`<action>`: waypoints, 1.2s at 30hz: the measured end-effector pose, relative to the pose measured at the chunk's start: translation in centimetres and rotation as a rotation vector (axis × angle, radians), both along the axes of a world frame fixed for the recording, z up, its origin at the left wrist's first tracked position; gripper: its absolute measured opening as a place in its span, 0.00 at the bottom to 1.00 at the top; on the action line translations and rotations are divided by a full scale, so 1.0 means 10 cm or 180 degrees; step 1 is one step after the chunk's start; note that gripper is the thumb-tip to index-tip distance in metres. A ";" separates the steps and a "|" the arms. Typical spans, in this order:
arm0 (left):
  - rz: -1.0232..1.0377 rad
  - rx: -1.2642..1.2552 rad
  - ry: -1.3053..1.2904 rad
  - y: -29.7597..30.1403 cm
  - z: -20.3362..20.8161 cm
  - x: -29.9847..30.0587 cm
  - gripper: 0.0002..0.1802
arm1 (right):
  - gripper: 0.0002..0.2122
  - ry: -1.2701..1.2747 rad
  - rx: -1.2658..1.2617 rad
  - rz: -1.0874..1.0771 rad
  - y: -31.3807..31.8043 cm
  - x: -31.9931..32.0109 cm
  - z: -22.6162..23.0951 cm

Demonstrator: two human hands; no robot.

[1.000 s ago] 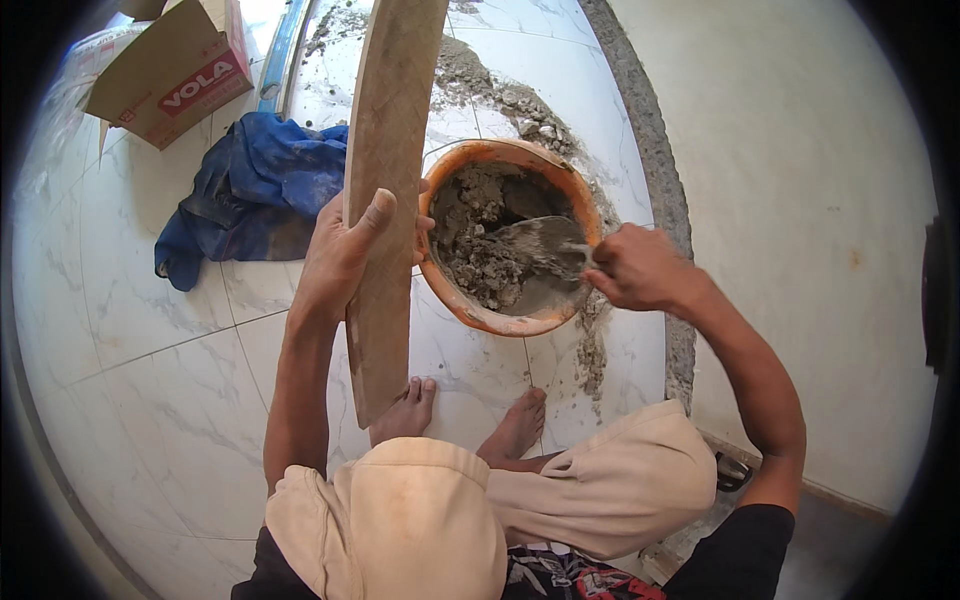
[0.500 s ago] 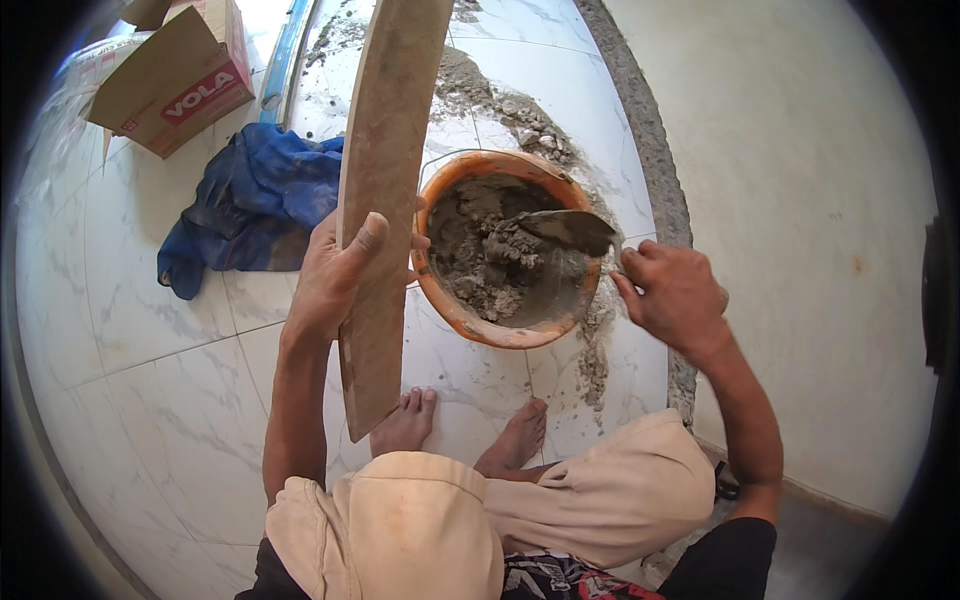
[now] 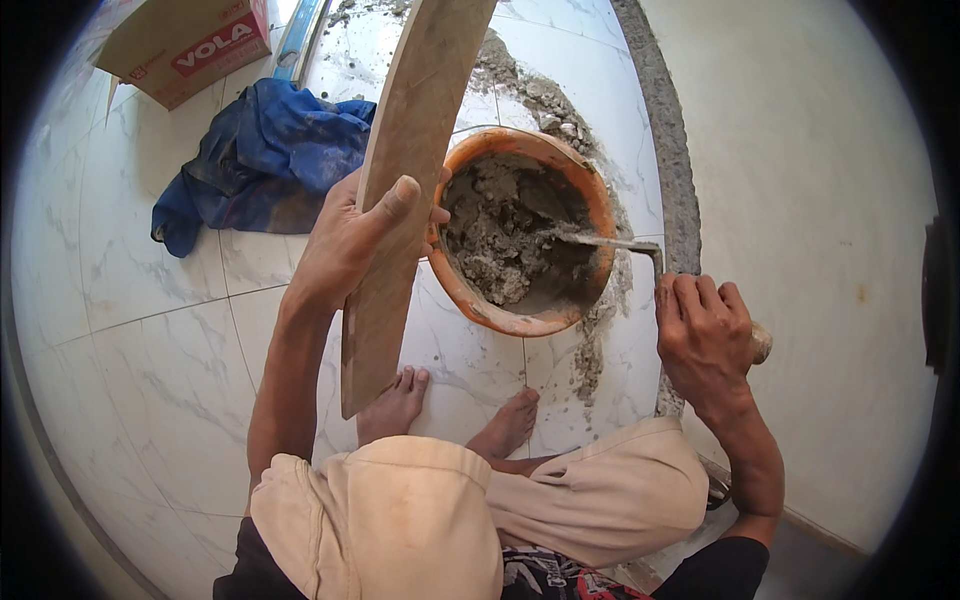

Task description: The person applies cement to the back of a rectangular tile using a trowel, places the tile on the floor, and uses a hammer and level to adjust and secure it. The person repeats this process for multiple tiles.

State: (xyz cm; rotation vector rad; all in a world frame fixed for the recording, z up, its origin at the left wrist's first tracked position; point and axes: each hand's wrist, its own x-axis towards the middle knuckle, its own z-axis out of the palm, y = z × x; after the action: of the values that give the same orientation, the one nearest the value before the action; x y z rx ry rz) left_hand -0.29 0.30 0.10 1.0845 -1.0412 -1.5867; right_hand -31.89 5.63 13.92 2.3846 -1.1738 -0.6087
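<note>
My left hand (image 3: 345,235) grips a long wooden board (image 3: 405,170) by its sides, the thumb lying on its upper face and fingertips showing at the far edge. The board slants across the left rim of an orange bucket (image 3: 520,323). Inside the bucket is lumpy, wet grey mortar (image 3: 505,265). My right hand (image 3: 705,340) is wrapped round the wooden handle of a trowel (image 3: 625,243), right of the bucket. Its cranked metal neck reaches over the rim, and the blade sits edge-on in the mortar, partly hidden.
A crumpled blue cloth (image 3: 270,165) lies on the tiled floor at left, with a cardboard box (image 3: 190,55) and a blue level-like bar (image 3: 298,40) behind it. Spilled mortar (image 3: 550,105) trails past the bucket. A pale wall (image 3: 800,200) stands at right. My bare feet (image 3: 505,425) are below the bucket.
My right hand has moved down and right, turning the trowel from blade face showing to edge-on, lower in the mortar. The board stays in my left hand; the whole view has shifted slightly.
</note>
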 end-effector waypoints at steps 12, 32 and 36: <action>0.0022 0.0158 0.0194 0.02 0.02 0.00 0.43 | 0.10 0.0204 0.0440 0.0263 -0.10 0.04 -0.17; -0.0193 0.0246 0.0321 0.00 0.08 0.11 0.40 | 0.16 -0.1521 0.2624 -0.2137 -0.91 -0.79 -0.09; -0.0648 0.0451 0.0627 -0.05 0.08 0.15 0.39 | 0.13 -0.2774 0.2634 -0.2777 -0.40 -1.06 -0.12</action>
State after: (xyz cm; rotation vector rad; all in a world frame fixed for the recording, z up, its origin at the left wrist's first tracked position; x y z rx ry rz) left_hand 1.21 -0.22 0.88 0.9144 -0.9408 -1.9136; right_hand -42.45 1.61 12.76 2.7848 -2.8841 -0.2750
